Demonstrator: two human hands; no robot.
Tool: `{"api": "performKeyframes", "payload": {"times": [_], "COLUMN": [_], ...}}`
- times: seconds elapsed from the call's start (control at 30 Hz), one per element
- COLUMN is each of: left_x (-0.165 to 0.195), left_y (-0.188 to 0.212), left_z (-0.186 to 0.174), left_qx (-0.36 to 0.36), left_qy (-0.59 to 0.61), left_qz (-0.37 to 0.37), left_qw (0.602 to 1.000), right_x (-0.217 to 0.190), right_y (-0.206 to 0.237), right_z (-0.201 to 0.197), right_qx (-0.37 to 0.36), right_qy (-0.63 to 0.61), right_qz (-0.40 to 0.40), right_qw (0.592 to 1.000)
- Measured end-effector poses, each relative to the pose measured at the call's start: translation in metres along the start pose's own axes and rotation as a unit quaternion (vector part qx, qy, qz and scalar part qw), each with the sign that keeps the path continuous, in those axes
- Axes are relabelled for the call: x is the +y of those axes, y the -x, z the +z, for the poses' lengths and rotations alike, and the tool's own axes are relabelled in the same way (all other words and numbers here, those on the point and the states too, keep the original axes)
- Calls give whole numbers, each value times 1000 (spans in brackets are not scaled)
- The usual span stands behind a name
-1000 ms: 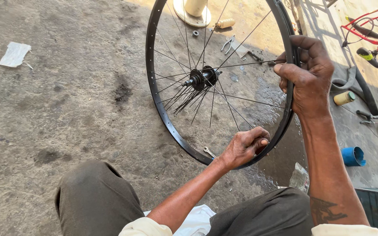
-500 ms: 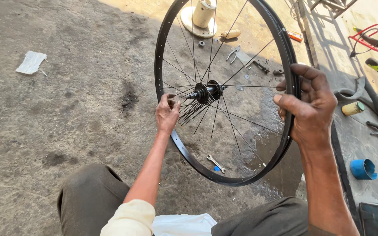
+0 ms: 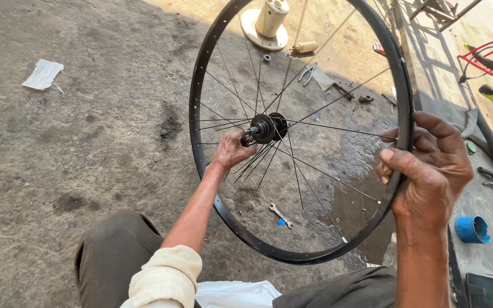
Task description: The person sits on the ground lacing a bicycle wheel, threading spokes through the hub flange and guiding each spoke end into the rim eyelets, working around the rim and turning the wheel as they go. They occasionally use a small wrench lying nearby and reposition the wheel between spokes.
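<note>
Wheel rim (image 3: 201,74) upright. Right hand (image 3: 429,165) clamped on rim at 3 o'clock; left hand (image 3: 230,151) closed around hub (image 3: 266,128), centre.

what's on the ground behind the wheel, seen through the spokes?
Through the wheel: a small wrench, a white stand, pliers, small bits, a wet patch. The left hand at the hub and right hand on the rim hide the ground behind them.

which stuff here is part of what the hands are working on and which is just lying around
In hand:
- bicycle wheel rim, gripped by the right hand
- hub and spokes, left hand at the hub

Lying about:
- small spanner on the ground
- blue cup
- white stand
- scrap of paper
- pliers
</note>
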State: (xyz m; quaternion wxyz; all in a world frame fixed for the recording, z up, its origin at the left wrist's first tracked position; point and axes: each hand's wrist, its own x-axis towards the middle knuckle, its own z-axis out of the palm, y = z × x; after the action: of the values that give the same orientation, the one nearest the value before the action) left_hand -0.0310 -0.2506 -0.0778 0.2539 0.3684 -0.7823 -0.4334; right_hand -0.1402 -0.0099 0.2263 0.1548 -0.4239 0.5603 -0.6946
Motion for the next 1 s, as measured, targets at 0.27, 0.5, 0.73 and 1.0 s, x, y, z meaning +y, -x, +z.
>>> {"api": "performKeyframes", "payload": {"times": [0.27,0.5,0.73,1.0], "left_x": [-1,10,14,2], "left_y": [17,12,9,8], "left_z": [-3,-6,9,6], "left_qx": [6,46,-31,-6], "left_qy": [60,111,56,82], "left_qz": [24,107,-32,82], "left_qw": [998,987,997,993], "right_x": [56,67,34,11], "right_y": [-4,-5,-6,5], "right_z": [-62,-82,-53,-15], "right_qx": [78,81,45,-2], "right_qy": [-113,-139,-99,-65], "right_qz": [33,39,34,14], "right_qw": [990,986,994,998]}}
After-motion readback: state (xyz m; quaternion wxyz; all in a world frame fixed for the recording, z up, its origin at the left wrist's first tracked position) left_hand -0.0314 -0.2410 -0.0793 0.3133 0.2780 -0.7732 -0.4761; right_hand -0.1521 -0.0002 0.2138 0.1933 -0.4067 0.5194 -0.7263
